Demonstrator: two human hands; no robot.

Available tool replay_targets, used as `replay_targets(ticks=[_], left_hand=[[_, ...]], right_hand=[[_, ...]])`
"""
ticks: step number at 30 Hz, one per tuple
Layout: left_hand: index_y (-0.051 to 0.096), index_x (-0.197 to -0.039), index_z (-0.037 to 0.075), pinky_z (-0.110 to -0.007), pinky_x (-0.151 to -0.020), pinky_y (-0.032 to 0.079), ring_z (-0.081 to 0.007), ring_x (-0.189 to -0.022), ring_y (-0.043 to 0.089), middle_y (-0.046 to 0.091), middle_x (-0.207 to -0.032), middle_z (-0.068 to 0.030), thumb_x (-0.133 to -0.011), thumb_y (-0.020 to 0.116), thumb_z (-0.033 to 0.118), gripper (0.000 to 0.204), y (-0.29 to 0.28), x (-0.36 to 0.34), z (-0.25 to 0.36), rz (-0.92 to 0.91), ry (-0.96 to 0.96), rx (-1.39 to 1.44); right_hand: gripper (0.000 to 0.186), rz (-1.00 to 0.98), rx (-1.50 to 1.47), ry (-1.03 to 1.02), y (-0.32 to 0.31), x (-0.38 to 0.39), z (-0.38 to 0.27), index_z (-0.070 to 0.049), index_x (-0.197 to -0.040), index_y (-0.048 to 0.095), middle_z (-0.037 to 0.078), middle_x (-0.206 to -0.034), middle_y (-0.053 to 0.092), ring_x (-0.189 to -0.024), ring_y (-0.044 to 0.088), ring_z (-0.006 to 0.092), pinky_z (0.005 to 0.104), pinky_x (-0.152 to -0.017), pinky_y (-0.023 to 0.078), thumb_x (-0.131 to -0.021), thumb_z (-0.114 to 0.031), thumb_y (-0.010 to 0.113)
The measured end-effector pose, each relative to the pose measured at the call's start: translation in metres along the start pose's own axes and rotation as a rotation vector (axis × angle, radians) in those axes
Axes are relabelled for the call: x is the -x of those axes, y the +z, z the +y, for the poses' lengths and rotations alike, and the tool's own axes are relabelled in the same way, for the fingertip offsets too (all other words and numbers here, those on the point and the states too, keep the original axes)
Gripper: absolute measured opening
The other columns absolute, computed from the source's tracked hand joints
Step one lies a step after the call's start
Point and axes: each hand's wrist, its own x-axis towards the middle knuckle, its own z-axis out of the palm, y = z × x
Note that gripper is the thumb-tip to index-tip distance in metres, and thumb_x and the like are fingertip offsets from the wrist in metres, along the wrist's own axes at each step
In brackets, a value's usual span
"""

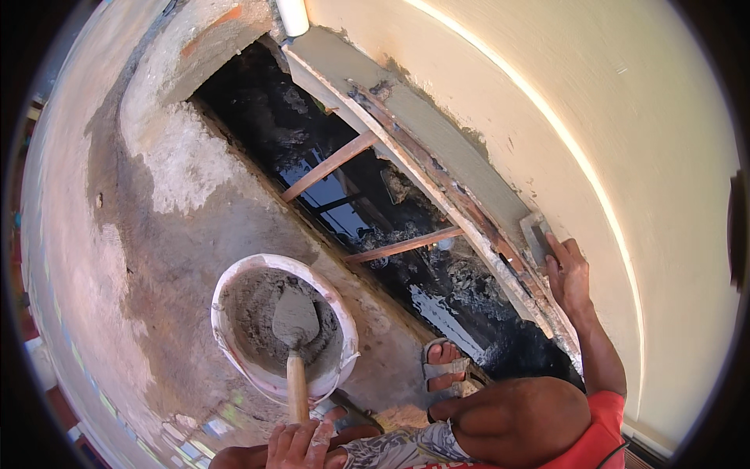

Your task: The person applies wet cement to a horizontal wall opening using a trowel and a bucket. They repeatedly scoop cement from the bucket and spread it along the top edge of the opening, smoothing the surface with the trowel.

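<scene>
At the wall, my right hand is closed round the handle of a small flat plastering float. Its plate lies against a strip of wet grey mortar along the foot of the wall. My left hand, smeared with pale mortar, is curled at the lower end of the wooden handle of a pointed trowel. The trowel's coated blade rests on grey mortar inside a white bucket; the handle crosses the near rim. Part of the left hand is cut off by the lower edge.
An open drain channel with dark water runs diagonally between floor and wall. Wooden struts cross it to a long formwork board. A white pipe stands at its far end. My sandalled foot is at the channel's edge.
</scene>
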Motion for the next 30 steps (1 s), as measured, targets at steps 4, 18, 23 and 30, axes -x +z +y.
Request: replay_targets(ticks=[4,18,23,30], left_hand=[[0.051,-0.135,0.005,-0.051,-0.089,0.047,-0.0403,-0.103,0.056,0.059,-0.118,-0.0217,-0.080,0.070,0.020,0.060,0.000,0.000,0.003,-0.024,-0.031,-0.006],[0.051,-0.133,0.002,-0.053,-0.092,0.045,-0.0423,-0.106,0.055,0.058,-0.122,-0.0227,-0.079,0.072,0.018,0.060,0.014,0.025,0.006,-0.033,-0.135,0.067],[0.050,-0.133,0.002,-0.053,-0.094,0.044,-0.0420,-0.108,0.054,0.057,-0.124,-0.0221,-0.078,0.073,0.016,0.062,0.006,0.021,0.012,-0.058,-0.159,0.061],[0.049,-0.134,0.001,-0.054,-0.094,0.044,-0.0423,-0.109,0.055,0.056,-0.125,-0.0225,-0.078,0.074,0.015,0.062,-0.002,0.012,0.015,-0.057,-0.141,0.101]], right_hand=[[0.043,0.021,-0.119,-0.170,0.017,-0.088,-0.050,-0.006,-0.126,0.063,0.016,-0.087,0.058,-0.071,0.062,0.0309,0.0396,-0.068,0.052,-0.084,0.004,0.063],[0.044,0.033,-0.040,-0.405,0.100,-0.260,-0.128,-0.005,-0.123,0.063,0.029,-0.100,0.059,-0.083,0.065,0.0454,0.0502,-0.078,0.054,-0.080,-0.001,0.054],[0.044,0.009,0.002,-0.365,0.106,-0.264,-0.131,-0.005,-0.122,0.064,0.029,-0.104,0.060,-0.084,0.065,0.0452,0.0494,-0.078,0.055,-0.079,-0.001,0.054],[0.045,0.063,0.009,-0.400,0.104,-0.269,-0.134,-0.004,-0.123,0.064,0.027,-0.099,0.060,-0.082,0.065,0.0433,0.0485,-0.079,0.054,-0.078,0.000,0.056]])
